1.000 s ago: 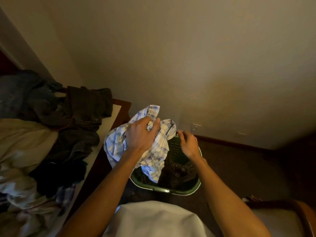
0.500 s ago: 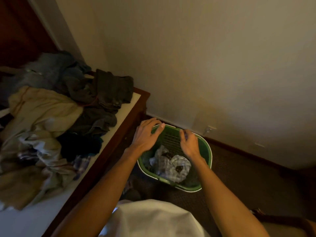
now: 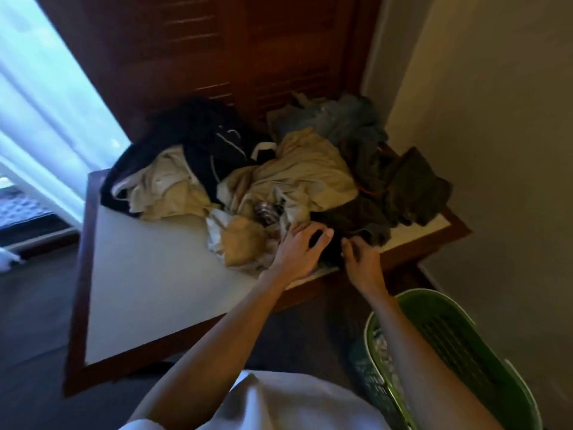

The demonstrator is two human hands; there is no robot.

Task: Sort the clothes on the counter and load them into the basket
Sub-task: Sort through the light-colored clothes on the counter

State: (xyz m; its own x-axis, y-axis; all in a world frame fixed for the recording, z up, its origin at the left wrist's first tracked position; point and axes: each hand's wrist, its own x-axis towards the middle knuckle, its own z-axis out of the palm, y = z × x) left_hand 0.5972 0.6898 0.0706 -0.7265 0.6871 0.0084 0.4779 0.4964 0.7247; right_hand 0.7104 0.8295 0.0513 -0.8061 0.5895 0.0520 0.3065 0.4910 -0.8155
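Observation:
A heap of clothes [image 3: 288, 178] covers the back of the white-topped counter [image 3: 145, 274]: beige pieces in the middle, dark ones at left and right. Both hands reach its near edge. My left hand [image 3: 297, 249] has its fingers spread over a dark garment [image 3: 350, 225], and my right hand [image 3: 362, 265] is beside it with fingers curled at the same garment. Whether either hand grips the cloth is not clear. The green basket [image 3: 459, 336] stands on the floor at lower right; the plaid shirt [image 3: 379, 346] lies inside, mostly hidden by my right forearm.
A dark wooden louvred door [image 3: 248, 51] rises behind the counter. A beige wall [image 3: 496, 119] runs along the right. A bright window or curtain [image 3: 46, 103] is at the left. Dark carpet [image 3: 34, 321] covers the floor.
The plaid shirt left my left hand and dropped into the basket. Both hands then moved from the basket up to the clothes heap, and my view swung left.

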